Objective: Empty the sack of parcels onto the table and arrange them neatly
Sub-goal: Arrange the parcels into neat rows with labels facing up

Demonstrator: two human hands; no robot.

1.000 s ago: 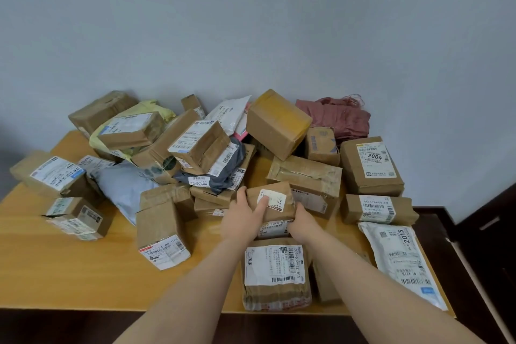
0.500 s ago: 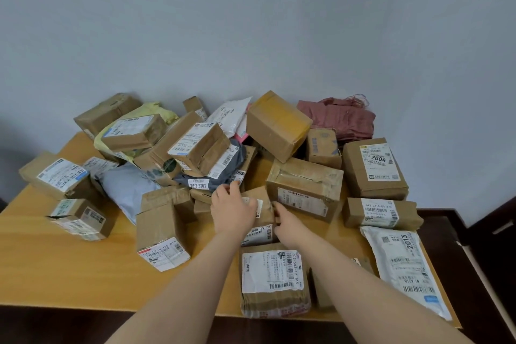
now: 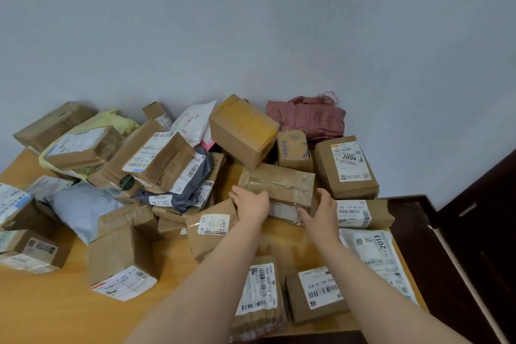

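Observation:
Many brown cardboard parcels and mailer bags lie in a loose heap on the wooden table (image 3: pixel 42 304). The emptied pink sack (image 3: pixel 307 120) sits crumpled at the back by the wall. A taped brown box (image 3: pixel 279 184) lies in the middle. My left hand (image 3: pixel 251 205) touches its left end and my right hand (image 3: pixel 321 211) is at its right front corner, fingers loosely extended. A small brown parcel with a white label (image 3: pixel 212 227) lies just left of my left wrist.
A box marked 2004 (image 3: pixel 346 167) and a labelled brown parcel (image 3: pixel 363 213) stand right of the taped box. A white mailer marked 2013 (image 3: pixel 377 254) lies at the table's right edge. Two labelled parcels (image 3: pixel 259 293) sit near the front edge. A dark cabinet (image 3: pixel 480 232) is on the right.
Both hands let go of the small labelled parcel, which now lies on the table, and moved forward to either end of the taped brown box.

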